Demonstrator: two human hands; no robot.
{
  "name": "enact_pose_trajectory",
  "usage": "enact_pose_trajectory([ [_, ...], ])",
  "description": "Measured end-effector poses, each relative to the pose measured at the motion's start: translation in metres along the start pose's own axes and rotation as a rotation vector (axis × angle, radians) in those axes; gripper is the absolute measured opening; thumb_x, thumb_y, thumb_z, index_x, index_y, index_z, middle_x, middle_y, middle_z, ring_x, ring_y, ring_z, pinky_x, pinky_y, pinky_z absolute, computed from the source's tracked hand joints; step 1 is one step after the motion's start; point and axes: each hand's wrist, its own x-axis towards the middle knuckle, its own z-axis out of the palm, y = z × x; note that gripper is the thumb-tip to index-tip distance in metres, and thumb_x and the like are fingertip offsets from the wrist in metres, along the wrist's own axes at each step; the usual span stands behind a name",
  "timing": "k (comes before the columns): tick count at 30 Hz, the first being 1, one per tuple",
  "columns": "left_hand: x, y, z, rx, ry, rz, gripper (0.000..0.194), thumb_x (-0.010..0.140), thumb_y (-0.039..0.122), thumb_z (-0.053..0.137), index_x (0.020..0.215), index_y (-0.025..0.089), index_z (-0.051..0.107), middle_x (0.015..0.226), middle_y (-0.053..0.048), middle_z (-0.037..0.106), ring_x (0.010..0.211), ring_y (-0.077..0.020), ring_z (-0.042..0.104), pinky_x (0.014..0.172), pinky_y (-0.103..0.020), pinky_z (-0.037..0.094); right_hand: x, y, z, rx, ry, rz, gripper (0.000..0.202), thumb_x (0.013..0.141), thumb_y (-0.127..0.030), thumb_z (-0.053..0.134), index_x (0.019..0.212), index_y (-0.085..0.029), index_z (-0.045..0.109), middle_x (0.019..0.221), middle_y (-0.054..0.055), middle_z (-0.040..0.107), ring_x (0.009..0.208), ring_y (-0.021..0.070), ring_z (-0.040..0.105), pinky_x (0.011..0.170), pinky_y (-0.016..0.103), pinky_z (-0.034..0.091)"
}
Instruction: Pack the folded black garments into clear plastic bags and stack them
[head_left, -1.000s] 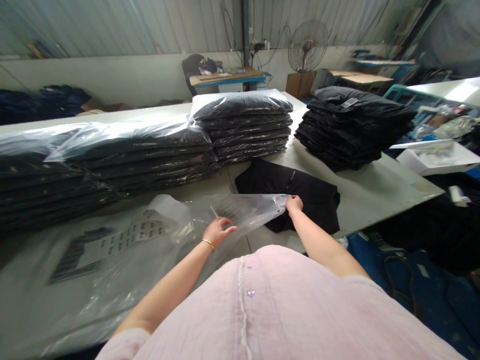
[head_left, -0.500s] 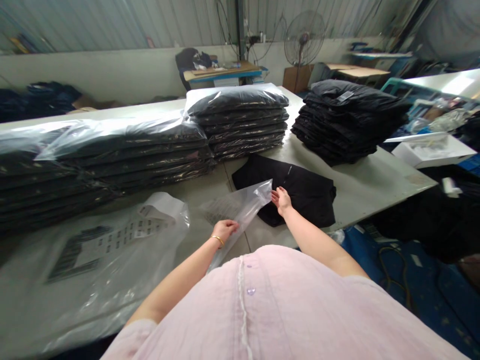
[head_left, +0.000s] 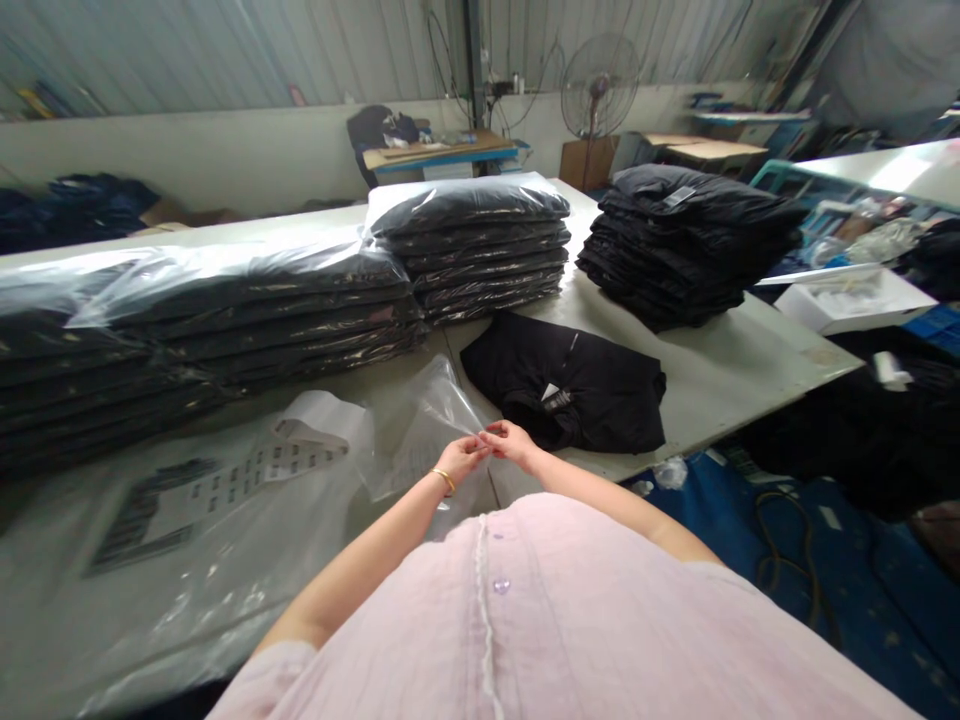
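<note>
A clear plastic bag is pinched at its edge by my left hand, which wears a gold bangle. The fingers of my right hand are closed at that same edge, meeting the left fingertips; the plastic between them is hard to make out. Just beyond my hands lies a folded black garment on the table, its collar towards me, with a white label showing inside. More clear printed bags lie flat to my left, one corner curled up.
Stacks of bagged dark garments line the table's far side and left. A pile of unbagged black garments stands at the back right. Off the table's right edge are a white box and dark cloth. A fan stands behind.
My right hand has come left and towards me, from over the garment to my left hand, and its fingers have closed. The bag has swung off the garment, uncovering its collar and label.
</note>
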Motion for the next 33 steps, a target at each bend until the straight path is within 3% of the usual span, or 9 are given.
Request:
enact_pose_trajectory([
  [4, -0.004, -0.006, -0.005, 0.026, -0.08, 0.106, 0.039, 0.062, 0.043, 0.073, 0.088, 0.015, 0.074, 0.089, -0.008, 0.073, 0.085, -0.0211, 0.066, 0.076, -0.032, 0.052, 0.001, -0.002, 0.0, -0.032, 0.027, -0.009, 0.024, 0.07, -0.038, 0.075, 0.067, -0.02, 0.059, 0.059, -0.005, 0.059, 0.055, 0.011, 0.056, 0.057, 0.023, 0.047],
  [8, -0.01, -0.008, -0.012, 0.169, -0.057, 0.185, 0.035, 0.063, 0.033, 0.073, 0.094, 0.019, 0.076, 0.103, -0.01, 0.073, 0.124, -0.0298, 0.052, 0.102, -0.04, 0.043, -0.004, -0.006, -0.002, 0.003, -0.071, 0.074, 0.033, 0.074, -0.051, 0.071, 0.069, -0.021, 0.058, 0.061, -0.002, 0.062, 0.055, 0.0123, 0.058, 0.056, 0.024, 0.048],
  [11, -0.015, -0.006, -0.011, 0.292, -0.057, 0.24, 0.033, 0.061, 0.027, 0.075, 0.094, 0.022, 0.078, 0.119, -0.009, 0.068, 0.134, -0.0312, 0.042, 0.111, -0.042, 0.034, -0.009, -0.005, 0.003, -0.075, -0.124, 0.081, 0.037, 0.068, -0.054, 0.076, 0.073, -0.02, 0.061, 0.067, 0.001, 0.066, 0.058, 0.0139, 0.059, 0.054, 0.025, 0.047],
  [15, -0.022, -0.007, -0.007, 0.312, -0.084, 0.283, 0.036, 0.059, 0.033, 0.079, 0.094, 0.023, 0.078, 0.132, -0.009, 0.06, 0.124, -0.0298, 0.053, 0.107, -0.038, 0.04, -0.008, 0.0, 0.008, -0.145, -0.088, 0.041, 0.029, 0.065, -0.04, 0.081, 0.068, -0.02, 0.061, 0.06, -0.001, 0.062, 0.057, 0.0134, 0.058, 0.053, 0.023, 0.046],
  [19, -0.025, -0.013, -0.01, 0.239, 0.169, 0.175, 0.036, 0.075, 0.05, 0.063, 0.088, 0.018, 0.075, 0.114, -0.011, 0.068, 0.104, -0.024, 0.064, 0.09, -0.033, 0.05, -0.005, -0.001, 0.005, 0.119, 0.025, 0.107, 0.02, 0.079, -0.038, 0.068, 0.074, -0.021, 0.06, 0.065, -0.002, 0.066, 0.065, 0.0147, 0.065, 0.06, 0.024, 0.05],
  [23, -0.023, -0.013, -0.015, 0.229, 0.346, 0.035, 0.043, 0.073, 0.055, 0.064, 0.094, 0.018, 0.071, 0.09, -0.007, 0.072, 0.083, -0.0199, 0.066, 0.074, -0.029, 0.051, -0.008, -0.005, 0.002, 0.338, -0.025, 0.209, 0.017, 0.086, -0.036, 0.062, 0.082, -0.02, 0.064, 0.084, 0.003, 0.072, 0.078, 0.0157, 0.07, 0.069, 0.028, 0.053],
  [28, -0.017, -0.003, -0.011, 0.278, 0.354, 0.024, 0.054, 0.06, 0.058, 0.075, 0.094, 0.016, 0.07, 0.091, -0.008, 0.071, 0.082, -0.0207, 0.064, 0.074, -0.029, 0.047, -0.013, -0.005, 0.008, 0.427, -0.117, 0.194, 0.013, 0.082, -0.033, 0.069, 0.083, -0.019, 0.068, 0.086, 0.003, 0.073, 0.075, 0.013, 0.068, 0.074, 0.026, 0.053],
  [33, -0.012, -0.004, -0.008, 0.258, 0.289, 0.0, 0.041, 0.068, 0.056, 0.067, 0.08, 0.018, 0.073, 0.066, -0.001, 0.066, 0.06, -0.0147, 0.057, 0.059, -0.025, 0.041, -0.012, -0.005, 0.014, 0.352, -0.062, 0.181, 0.022, 0.072, -0.036, 0.078, 0.078, -0.018, 0.068, 0.078, 0.004, 0.073, 0.073, 0.015, 0.068, 0.074, 0.028, 0.053],
])
